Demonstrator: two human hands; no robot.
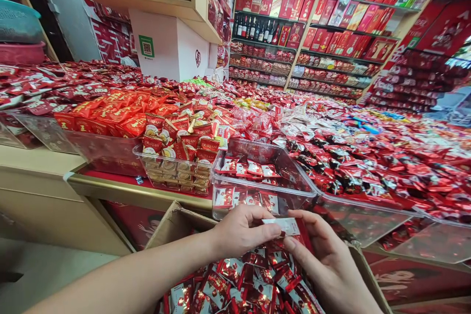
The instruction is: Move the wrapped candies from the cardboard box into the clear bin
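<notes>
Between my two hands is a small red and white candy packet (289, 226), held above an open box. My left hand (245, 228) pinches its left side, thumb lying across the front. Around the right side curl the fingers of my right hand (324, 250), with the thumb near the lower edge. Below lie many loose red and white wrapped candies (235, 284) inside a cardboard box (167, 223). Just beyond my hands stands a clear plastic bin (294, 189), partly filled with similar red and white packets (253, 169) set in rows.
Left of that bin, another clear bin holds red durian packets (187, 144). Orange-red packets (106, 113) fill a bin further left. Heaped red candies (368, 167) cover the right side. Shelves of bottles and boxes (272, 5) stand behind; a wooden cabinet (184, 10) overhangs at upper left.
</notes>
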